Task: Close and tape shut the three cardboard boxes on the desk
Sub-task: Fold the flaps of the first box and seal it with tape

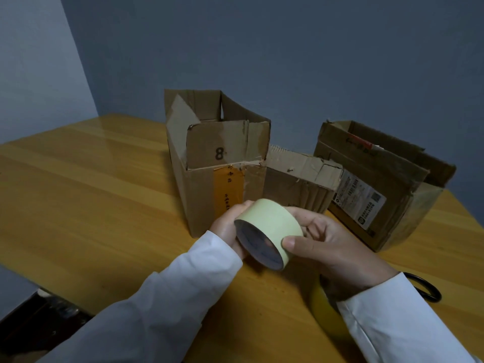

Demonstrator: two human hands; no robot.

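Three cardboard boxes stand on the wooden desk (pixel 91 184). The tall box (pixel 209 158), marked 8, has its top flaps open. A low, torn box (pixel 298 179) sits to its right, and a box with a white label (pixel 379 179) stands open at the far right. Just above the desk in front of them is a pale yellow tape roll (pixel 269 226), held between both hands. My left hand (pixel 227 231) grips its left side. My right hand (pixel 330 244) grips its right side, thumb on the near rim.
A second yellow tape roll (pixel 322 307) lies on the desk under my right wrist. The black handle of scissors (pixel 427 286) shows by my right sleeve. The desk's left edge drops to a dark floor. Grey walls stand behind the boxes.
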